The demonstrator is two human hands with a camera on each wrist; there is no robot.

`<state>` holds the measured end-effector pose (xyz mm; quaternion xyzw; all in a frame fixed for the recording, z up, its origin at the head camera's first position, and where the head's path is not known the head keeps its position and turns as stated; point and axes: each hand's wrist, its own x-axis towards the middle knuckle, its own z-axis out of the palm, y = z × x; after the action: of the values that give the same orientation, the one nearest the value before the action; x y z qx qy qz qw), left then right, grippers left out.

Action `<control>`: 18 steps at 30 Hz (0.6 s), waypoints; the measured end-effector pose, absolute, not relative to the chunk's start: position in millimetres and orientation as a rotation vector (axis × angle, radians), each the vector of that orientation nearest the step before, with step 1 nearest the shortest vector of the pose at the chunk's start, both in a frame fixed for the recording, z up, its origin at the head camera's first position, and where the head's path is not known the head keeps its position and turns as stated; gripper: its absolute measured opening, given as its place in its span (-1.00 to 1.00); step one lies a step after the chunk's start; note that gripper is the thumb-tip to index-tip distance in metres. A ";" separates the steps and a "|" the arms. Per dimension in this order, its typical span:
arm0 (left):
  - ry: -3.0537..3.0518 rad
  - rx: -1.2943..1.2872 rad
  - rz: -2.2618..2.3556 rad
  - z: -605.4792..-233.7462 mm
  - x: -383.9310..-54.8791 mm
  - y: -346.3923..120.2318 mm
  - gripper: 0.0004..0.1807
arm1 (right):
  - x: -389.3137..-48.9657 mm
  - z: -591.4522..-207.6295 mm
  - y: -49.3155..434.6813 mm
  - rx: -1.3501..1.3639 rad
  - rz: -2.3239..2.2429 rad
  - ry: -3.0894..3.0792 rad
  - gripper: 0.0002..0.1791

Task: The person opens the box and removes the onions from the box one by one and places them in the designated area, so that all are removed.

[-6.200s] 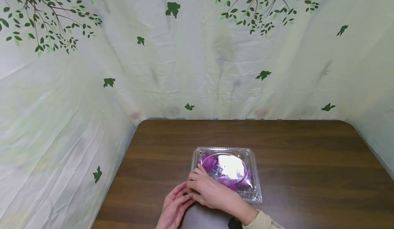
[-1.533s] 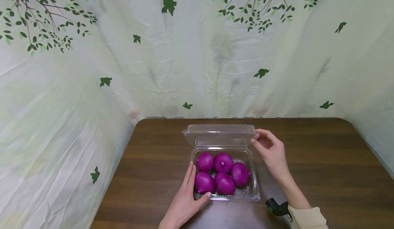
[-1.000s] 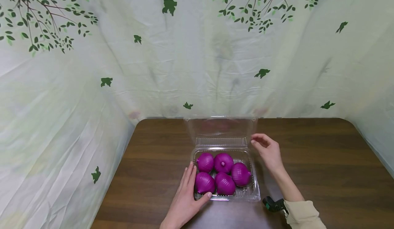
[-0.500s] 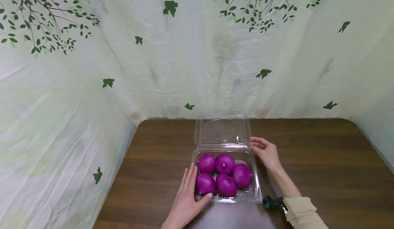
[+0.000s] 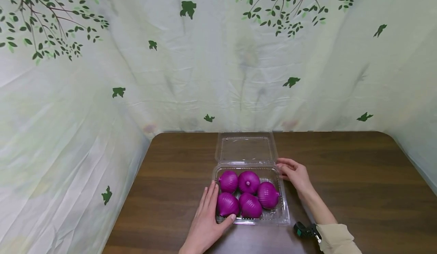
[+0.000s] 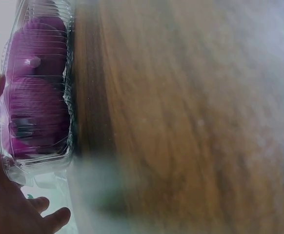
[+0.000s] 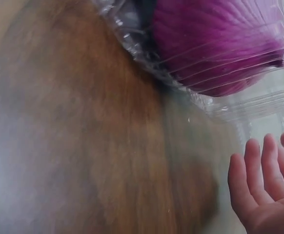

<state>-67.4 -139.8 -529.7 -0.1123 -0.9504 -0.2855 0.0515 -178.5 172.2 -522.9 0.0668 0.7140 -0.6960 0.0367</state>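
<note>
A clear plastic clamshell box (image 5: 280, 216) sits on the table with its lid (image 5: 246, 149) laid back beyond the hinge. Several shiny purple onions (image 5: 228, 204) fill most of its base, leaving a gap at the front right. My left hand (image 5: 207, 223) rests against the box, straight fingers along the left wall and thumb at the front rim. At the back right corner, beside the hinge, is my right hand (image 5: 295, 174), its fingers relaxed and holding nothing. The right wrist view shows one onion (image 7: 220, 44) through the ribbed wall, with the right-hand fingers (image 7: 254, 170) below it.
The brown wooden table (image 5: 351, 178) extends to both sides of the box. Behind it hangs a pale cloth (image 5: 218, 56) printed with leaves and branches. A black wrist device (image 5: 305, 230) sits at the beige right sleeve (image 5: 336, 239).
The box was closed at first, both hands at its left side. Its lid has since swung up and back, and the right hand has let go and come down to the hinge corner.
</note>
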 end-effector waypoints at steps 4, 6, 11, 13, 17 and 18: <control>-2.900 -0.338 -0.862 -529.6 -67.6 -139.4 0.11 | -171.8 -519.4 172.9 0.132 -2.105 2.347 -0.64; -2.904 -0.333 -0.862 -529.4 -67.6 -139.4 0.11 | -168.2 -517.7 173.4 0.062 -2.033 2.497 -0.66; -2.901 -0.329 -0.857 -529.0 -67.4 -139.4 0.12 | -156.5 -513.0 173.7 -0.101 -1.803 2.826 -0.68; -2.901 -0.330 -0.858 -528.6 -67.3 -139.3 0.11 | -150.6 -510.9 173.0 -0.159 -1.752 2.895 -0.68; -2.908 -0.328 -0.867 -528.1 -66.9 -139.0 0.11 | -139.5 -507.8 171.1 -0.274 -1.685 2.991 -0.68; -2.910 -0.327 -0.867 -528.0 -66.9 -139.0 0.11 | -137.0 -507.1 170.5 -0.300 -1.665 3.015 -0.68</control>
<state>-66.9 -139.0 -528.0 -0.1069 -0.9520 -0.2836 0.0439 -137.0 170.5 -507.1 -0.0857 0.8613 -0.4755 -0.1572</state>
